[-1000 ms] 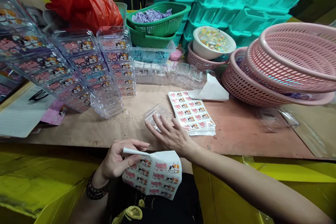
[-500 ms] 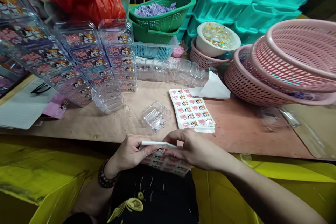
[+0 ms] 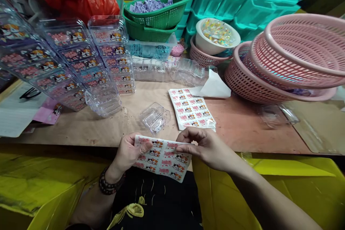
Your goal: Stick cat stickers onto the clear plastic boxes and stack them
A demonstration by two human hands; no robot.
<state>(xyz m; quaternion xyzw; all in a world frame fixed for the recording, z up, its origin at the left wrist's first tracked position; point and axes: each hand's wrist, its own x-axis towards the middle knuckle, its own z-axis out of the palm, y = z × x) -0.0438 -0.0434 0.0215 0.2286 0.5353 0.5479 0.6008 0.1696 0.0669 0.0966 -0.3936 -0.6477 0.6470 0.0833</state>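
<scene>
Between my hands, just in front of the table edge, is a sticker sheet [image 3: 161, 160] printed with pink lettering and cartoon cats. My left hand [image 3: 132, 152] pinches its left side, thumb on the printed face. At the upper right corner, my right hand [image 3: 206, 147] grips the sheet between thumb and fingers. Beyond it lies a stack of similar sticker sheets [image 3: 191, 109], with a curled white paper [image 3: 215, 84] at its far end. A clear plastic box [image 3: 155, 118] rests on the table to the left of the stack.
Stacked clear boxes with cat stickers [image 3: 111, 54] rise at the left, beside a few nested clear trays [image 3: 104, 102]. Pink baskets [image 3: 242, 75] stand at the right. Behind are green baskets [image 3: 159, 25], a white bowl [image 3: 201, 30] of wrapped items and turquoise bins [image 3: 221, 3].
The sheet's top edge, folded over before, is now flattened, with the printed face turned up toward me. My right hand has shifted to the right along the edge. The view has moved slightly.
</scene>
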